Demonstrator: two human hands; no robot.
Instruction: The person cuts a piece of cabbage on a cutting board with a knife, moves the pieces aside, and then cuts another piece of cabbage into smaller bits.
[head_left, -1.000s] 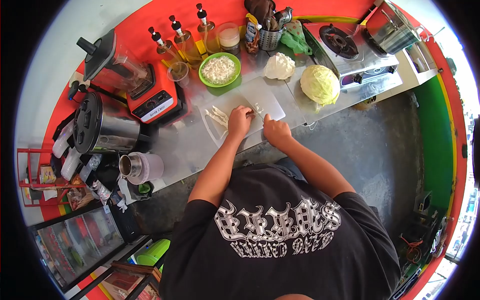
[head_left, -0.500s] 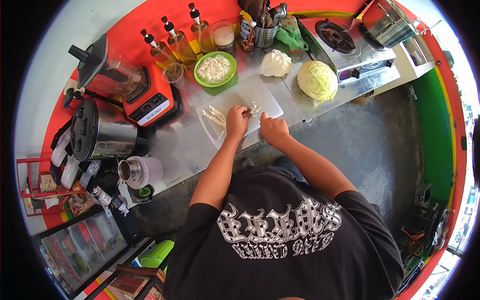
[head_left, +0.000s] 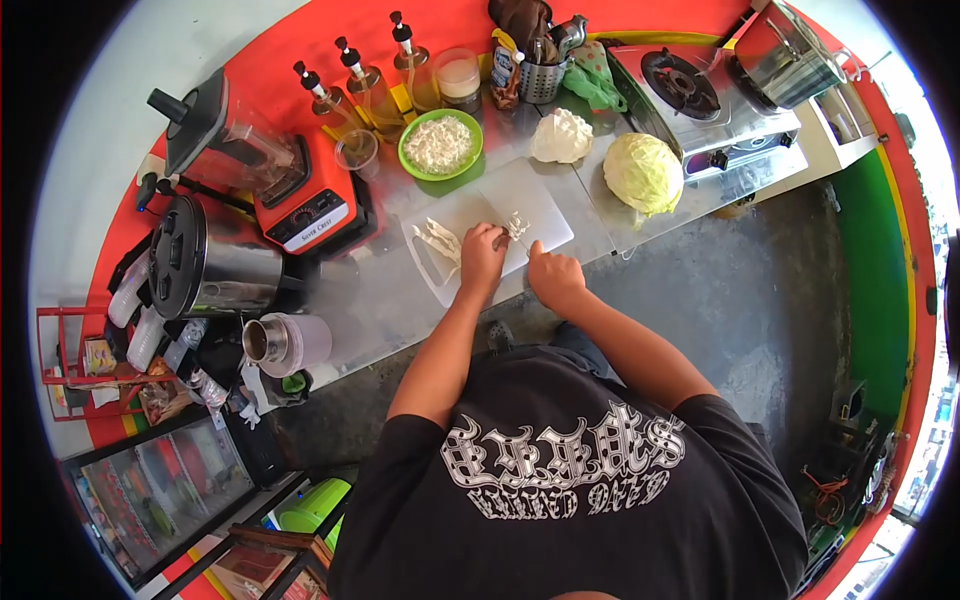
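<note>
A white cutting board (head_left: 548,222) lies on the metal counter. My left hand (head_left: 484,252) is closed, fingers curled down over pale vegetable strips at the board's middle; the held ends are mostly hidden. Further strips (head_left: 437,243) lie on the board to its left. Small chopped white bits (head_left: 517,225) sit just right of its fingertips. My right hand (head_left: 556,275) is closed around the handle of a knife at the board's near edge. Its blade, hard to make out, points toward the chopped bits beside my left fingers.
Behind the board stand a green bowl (head_left: 405,152) of shredded white food, a peeled white piece (head_left: 561,136) and a cabbage (head_left: 643,174). A red blender (head_left: 315,215) and pump bottles (head_left: 372,95) are at left. A gas stove (head_left: 725,140) with a pot (head_left: 790,60) stands right.
The whole view has shifted slightly, with the scene sitting a little right and lower. Both hands keep nearly the same places on the board, the knife still beside the left fingers.
</note>
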